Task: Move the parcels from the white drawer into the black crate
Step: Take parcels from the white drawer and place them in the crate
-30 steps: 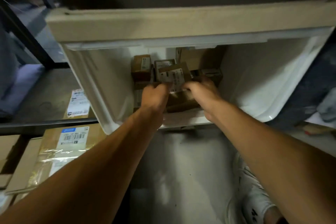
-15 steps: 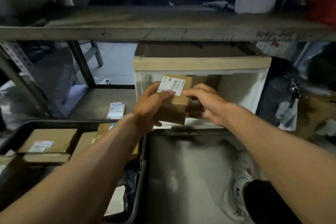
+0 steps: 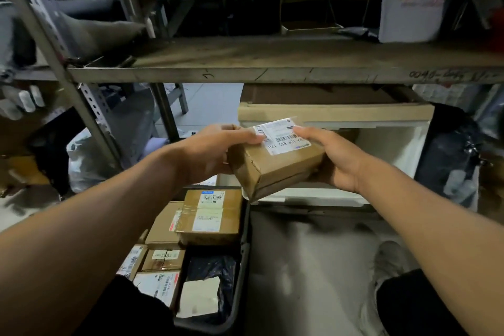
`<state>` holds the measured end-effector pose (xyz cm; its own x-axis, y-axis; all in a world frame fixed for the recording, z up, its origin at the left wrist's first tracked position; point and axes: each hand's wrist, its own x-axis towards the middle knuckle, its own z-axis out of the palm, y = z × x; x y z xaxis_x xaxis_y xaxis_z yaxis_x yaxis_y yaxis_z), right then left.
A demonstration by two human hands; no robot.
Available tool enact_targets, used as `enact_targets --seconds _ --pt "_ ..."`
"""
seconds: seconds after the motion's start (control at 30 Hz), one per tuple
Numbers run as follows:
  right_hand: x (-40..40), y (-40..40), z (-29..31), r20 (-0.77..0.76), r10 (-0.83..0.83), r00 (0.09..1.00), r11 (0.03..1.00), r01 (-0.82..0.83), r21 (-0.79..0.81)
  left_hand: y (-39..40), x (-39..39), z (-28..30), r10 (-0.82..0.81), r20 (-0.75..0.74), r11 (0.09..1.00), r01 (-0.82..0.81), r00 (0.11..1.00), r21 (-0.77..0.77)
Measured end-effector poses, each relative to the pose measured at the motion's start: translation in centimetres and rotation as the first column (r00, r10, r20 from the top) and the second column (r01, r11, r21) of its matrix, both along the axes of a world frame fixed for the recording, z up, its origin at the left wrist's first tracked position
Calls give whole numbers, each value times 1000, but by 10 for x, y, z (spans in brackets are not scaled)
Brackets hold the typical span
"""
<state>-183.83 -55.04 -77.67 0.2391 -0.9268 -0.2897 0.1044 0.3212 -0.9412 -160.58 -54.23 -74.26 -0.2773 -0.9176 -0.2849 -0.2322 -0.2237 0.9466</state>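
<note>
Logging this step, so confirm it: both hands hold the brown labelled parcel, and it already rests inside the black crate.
Not inside. The head view shows the left hand and right hand holding the brown labelled parcel in the air, above the black crate.

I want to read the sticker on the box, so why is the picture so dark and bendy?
Head view: dim light, darkest on the upper shelves; the wide lens curves the shelf and stretches the arms; the edges blur; only the label on the parcel, between left hand and right hand, catches light.
</note>
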Motion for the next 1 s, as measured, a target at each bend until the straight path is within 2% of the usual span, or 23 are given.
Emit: enact_targets --seconds 0.07,0.17,0.3,0.37,0.47,0.53,0.77,0.87,1.0 --pt "-3 -6 0 36 63 997 998 -64 11 -5 4 -4 60 -83 998 -61 995 -9" --pt "0 -20 -2 39 103 994 995 -104 13 -18 11 -6 238 -183 971 -236 954 29" --pt "12 -40 -8 -12 94 996 996 -94 12 -34 11 -15 394 -151 918 -382 907 103" --pt "15 -49 -13 -13 73 997 997 -73 13 -38 10 -21 389 -139 919 -373 911 126" --pt "18 -58 -19 39 28 999 999 -28 18 -39 10 -25 262 -129 961 -246 956 130" --pt "17 -64 -21 48 12 999 1000 -13 21 -40 7 -25 237 -153 965 -213 959 156" --pt "25 -71 -23 40 -65 997 995 62 82 -39 -2 -31 354 -108 928 -335 929 164" --pt "30 -67 -23 77 -17 997 992 8 123 -36 -3 -33 407 -188 911 -382 894 157" --pt "37 -58 -19 80 66 995 987 -77 139 -26 -2 -27 244 -188 967 -224 951 120"
